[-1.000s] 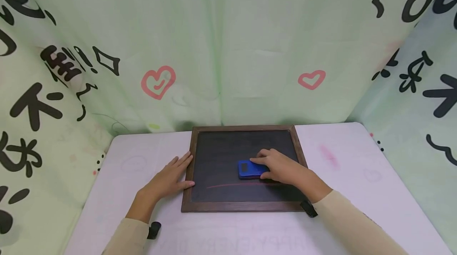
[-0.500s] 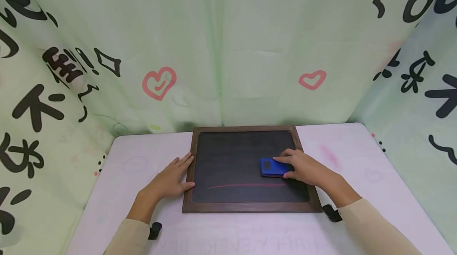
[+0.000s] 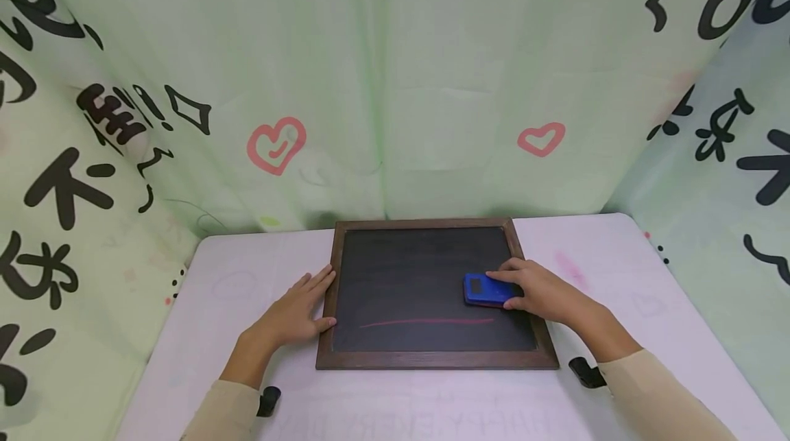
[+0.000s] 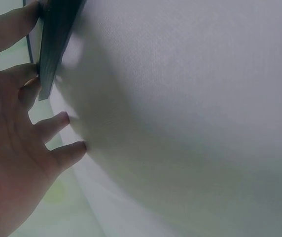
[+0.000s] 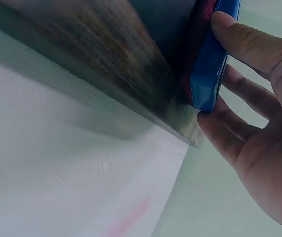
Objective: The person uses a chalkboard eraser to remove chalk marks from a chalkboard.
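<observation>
A small chalkboard (image 3: 401, 263) with a brown wooden frame lies on the table, a thin red line (image 3: 426, 322) across its lower part. My right hand (image 3: 546, 293) holds a blue chalkboard eraser (image 3: 478, 288) by its right end, over the board's right side. In the right wrist view, thumb and fingers grip the sides of the eraser (image 5: 211, 61), whose pad is dark red. At the left edge of the frame rests my left hand (image 3: 293, 314), fingers spread. The left wrist view shows thumb and some fingertips against the frame's edge (image 4: 57, 49).
The white table (image 3: 605, 276) extends on both sides of the board and bears a faint pink smudge (image 3: 570, 269). A pale green printed curtain (image 3: 444, 84) encloses the table at the back and both sides.
My right hand has moved to the right with the eraser, fast at first, then less. The red line's right end now shows. My left hand has stayed at the frame.
</observation>
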{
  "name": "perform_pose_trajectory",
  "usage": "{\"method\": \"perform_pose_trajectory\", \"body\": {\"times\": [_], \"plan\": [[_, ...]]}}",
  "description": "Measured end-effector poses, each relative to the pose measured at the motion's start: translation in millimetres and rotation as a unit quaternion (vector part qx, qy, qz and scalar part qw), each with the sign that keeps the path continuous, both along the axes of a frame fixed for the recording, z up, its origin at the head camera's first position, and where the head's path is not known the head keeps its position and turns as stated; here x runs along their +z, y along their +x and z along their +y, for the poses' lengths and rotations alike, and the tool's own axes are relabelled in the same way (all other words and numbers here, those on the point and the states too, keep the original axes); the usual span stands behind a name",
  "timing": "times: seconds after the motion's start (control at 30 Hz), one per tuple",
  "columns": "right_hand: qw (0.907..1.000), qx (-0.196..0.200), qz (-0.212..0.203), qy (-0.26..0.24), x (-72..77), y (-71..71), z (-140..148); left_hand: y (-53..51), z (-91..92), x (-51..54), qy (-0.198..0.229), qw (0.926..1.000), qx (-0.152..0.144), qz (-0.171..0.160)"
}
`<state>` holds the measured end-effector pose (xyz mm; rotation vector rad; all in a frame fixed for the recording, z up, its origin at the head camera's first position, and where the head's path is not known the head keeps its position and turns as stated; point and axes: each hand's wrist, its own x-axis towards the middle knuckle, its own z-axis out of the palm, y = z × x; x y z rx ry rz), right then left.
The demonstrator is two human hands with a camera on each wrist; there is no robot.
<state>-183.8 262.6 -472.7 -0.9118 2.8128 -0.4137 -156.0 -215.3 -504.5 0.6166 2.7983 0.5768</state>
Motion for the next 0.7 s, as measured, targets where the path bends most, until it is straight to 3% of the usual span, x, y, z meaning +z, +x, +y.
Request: {"method": "perform_pose_trajectory", "body": {"times": [0.4, 0.7], "plan": [[0.9997, 0.022, 0.007, 0.011, 4.3, 9.8, -1, 0.3, 0.6, -4.0, -0.003, 1.0000, 0.001, 0.005], [0.9998, 0.007, -0.010, 0.016, 5.2, 23.8, 0, 0.5, 1.5, -4.5, -0.004, 1.0000, 0.003, 0.004]]}}
